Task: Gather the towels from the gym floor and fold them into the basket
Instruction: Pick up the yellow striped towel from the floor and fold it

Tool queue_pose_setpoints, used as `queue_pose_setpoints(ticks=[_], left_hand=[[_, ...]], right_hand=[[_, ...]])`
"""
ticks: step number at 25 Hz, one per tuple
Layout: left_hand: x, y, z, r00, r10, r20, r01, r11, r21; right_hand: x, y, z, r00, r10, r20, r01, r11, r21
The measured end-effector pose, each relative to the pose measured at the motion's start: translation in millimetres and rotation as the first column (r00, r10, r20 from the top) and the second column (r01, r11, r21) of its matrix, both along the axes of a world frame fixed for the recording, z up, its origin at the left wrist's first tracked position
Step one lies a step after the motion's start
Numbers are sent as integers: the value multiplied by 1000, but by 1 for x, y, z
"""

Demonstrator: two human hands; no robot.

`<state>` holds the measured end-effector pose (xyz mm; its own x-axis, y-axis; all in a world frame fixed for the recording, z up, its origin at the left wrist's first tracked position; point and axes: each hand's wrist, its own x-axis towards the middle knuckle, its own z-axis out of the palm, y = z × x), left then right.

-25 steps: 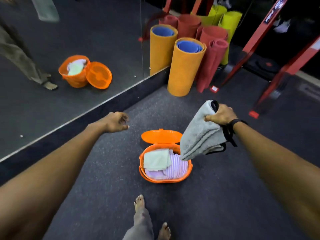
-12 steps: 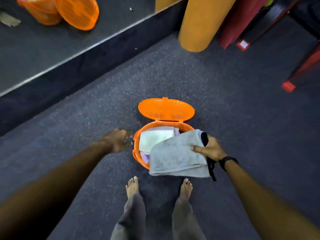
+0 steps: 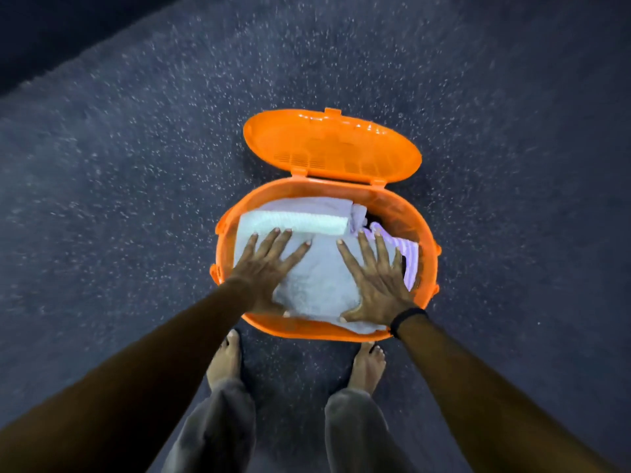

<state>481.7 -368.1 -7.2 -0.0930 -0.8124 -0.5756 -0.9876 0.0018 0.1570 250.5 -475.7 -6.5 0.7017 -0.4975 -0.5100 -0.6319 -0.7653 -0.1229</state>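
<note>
An orange plastic basket (image 3: 425, 233) stands on the dark speckled gym floor just in front of my bare feet, its hinged lid (image 3: 331, 146) swung open behind it. A folded grey towel (image 3: 319, 281) lies on top inside it. My left hand (image 3: 264, 268) presses flat on the towel's left half, fingers spread. My right hand (image 3: 377, 278) presses flat on its right half, a black band on the wrist. Under the grey towel show a pale green towel (image 3: 297, 223) at the back and a purple striped towel (image 3: 408, 254) at the right.
Dark rubber gym floor (image 3: 136, 199) surrounds the basket on all sides. A darker strip (image 3: 51, 35) runs across the top left corner. My two bare feet (image 3: 225, 360) stand close to the basket's near rim.
The grey towel went from hanging in my right hand down into the basket. My right hand let go of it, and both hands now press flat on it. The view has tilted downward.
</note>
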Motion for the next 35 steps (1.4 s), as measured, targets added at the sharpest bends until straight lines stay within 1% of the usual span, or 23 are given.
queue_pose_setpoints(ticks=[2, 4, 6, 8, 10, 11, 13, 15, 16, 18, 20, 21, 22, 24, 26, 27, 29, 31, 35], left_hand=[[-8, 11, -23, 999, 29, 19, -28, 999, -38], [-13, 20, -50, 998, 68, 17, -67, 996, -67], [-14, 22, -82, 998, 58, 30, -56, 996, -66], [-13, 24, -114, 999, 44, 20, -42, 992, -121], [-14, 28, -142, 997, 71, -3, -70, 984, -164], [-15, 27, -147, 997, 75, -5, -74, 979, -188], [-18, 24, -135, 997, 75, 0, -74, 984, -160], [-18, 22, -107, 998, 70, 8, -69, 994, -88], [-15, 23, -93, 996, 87, -2, -87, 996, -29], [-6, 15, -45, 994, 97, -44, -94, 993, 67], [6, 2, 24, 1000, 21, -5, -21, 998, 53], [11, -4, 60, 999, 30, 26, -31, 999, 25], [18, -10, 99, 996, 83, 39, -83, 997, 2], [30, -29, 175, 986, 168, 6, -168, 985, -30], [45, -54, 275, 980, 199, -26, -201, 973, -117], [54, -67, 325, 970, 236, -56, -242, 957, -160], [70, -92, 426, 936, 321, -147, -349, 904, -246], [86, -109, 523, 891, 376, -253, -445, 833, -329], [115, -113, 680, 819, 359, -447, -547, 724, -420]], right_hand=[[-6, 8, -16, 999, 37, -30, -38, 999, -27], [-6, 12, -33, 999, 38, 13, -37, 997, -62], [-3, 10, -61, 998, 20, 51, -16, 997, -76], [1, 6, -86, 997, 20, 76, -13, 996, -90], [0, 5, -113, 997, 25, 79, -16, 994, -107], [-1, 4, -118, 996, 28, 85, -18, 993, -118], [1, 4, -110, 996, 28, 83, -19, 994, -107], [3, 8, -84, 998, 10, 58, -7, 998, -58], [2, 8, -71, 1000, 15, 22, -15, 1000, -19], [0, 6, -30, 999, 21, -39, -17, 996, 92], [-3, -4, 26, 1000, -3, -18, 6, 986, 165], [-3, -13, 59, 999, -46, -16, 48, 977, 207], [0, -26, 99, 996, -86, -28, 90, 963, 253], [11, -56, 174, 986, -167, 20, 154, 943, 294], [25, -91, 275, 961, -264, 89, 230, 933, 277], [34, -108, 330, 939, -319, 127, 280, 926, 253], [48, -135, 438, 895, -400, 198, 360, 909, 209], [60, -154, 540, 847, -444, 293, 404, 895, 187], [73, -161, 704, 728, -486, 483, 464, 868, 175]])
